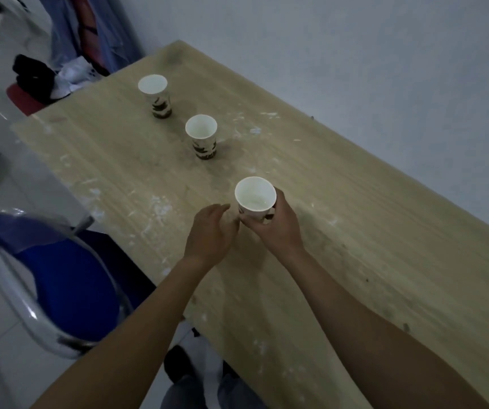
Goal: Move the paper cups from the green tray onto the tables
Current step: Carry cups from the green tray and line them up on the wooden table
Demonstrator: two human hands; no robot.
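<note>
Three white paper cups with dark printed patterns are over a light wooden table (355, 202). The far cup (155, 95) and the middle cup (202, 136) stand upright on the tabletop. My right hand (275, 228) grips the near cup (255, 199) around its lower half, upright, at the table surface. My left hand (212, 231) hovers just left of that cup with relaxed fingers, holding nothing. No green tray is in view.
A blue chair (60, 278) with a metal frame stands at the table's left side. Clothes and a red stool (28, 98) lie on the floor beyond the far left corner. A grey wall runs behind the table.
</note>
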